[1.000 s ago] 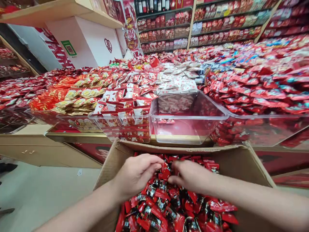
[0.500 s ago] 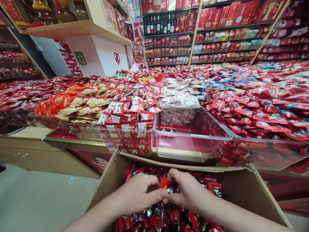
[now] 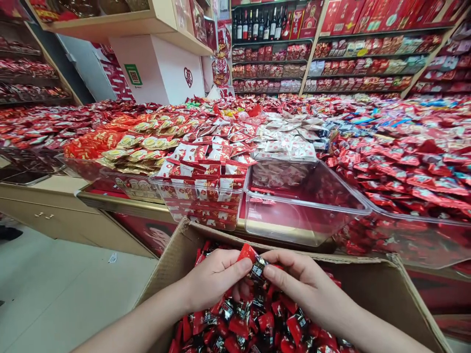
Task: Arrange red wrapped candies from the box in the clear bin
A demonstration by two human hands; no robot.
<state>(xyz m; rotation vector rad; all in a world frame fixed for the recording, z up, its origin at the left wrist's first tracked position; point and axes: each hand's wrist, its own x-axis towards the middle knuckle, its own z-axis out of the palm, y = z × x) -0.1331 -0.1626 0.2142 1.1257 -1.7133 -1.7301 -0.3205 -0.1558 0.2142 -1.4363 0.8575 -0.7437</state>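
Over an open cardboard box [image 3: 382,284], my left hand [image 3: 217,274] and my right hand [image 3: 301,277] pinch a red and black wrapped candy [image 3: 257,267] between thumbs and fingers, one hand on each side. Below them, many loose red and black candies [image 3: 239,326] fill the lower part of the box. Beyond the box's far edge stands a clear plastic bin [image 3: 294,211] with a few red packets at its left and white packets showing through its back.
A clear bin [image 3: 198,196] of red and white packets is left of the low-filled bin. Another bin [image 3: 419,235] heaped with red packets is on the right. Shelves [image 3: 272,44] with bottles and packets stand behind; tiled floor [image 3: 73,284] shows at lower left.
Both hands have risen slightly with the candy, which now shows its dark label between the thumbs. The view has shifted, so the bins and shelves appear further right.
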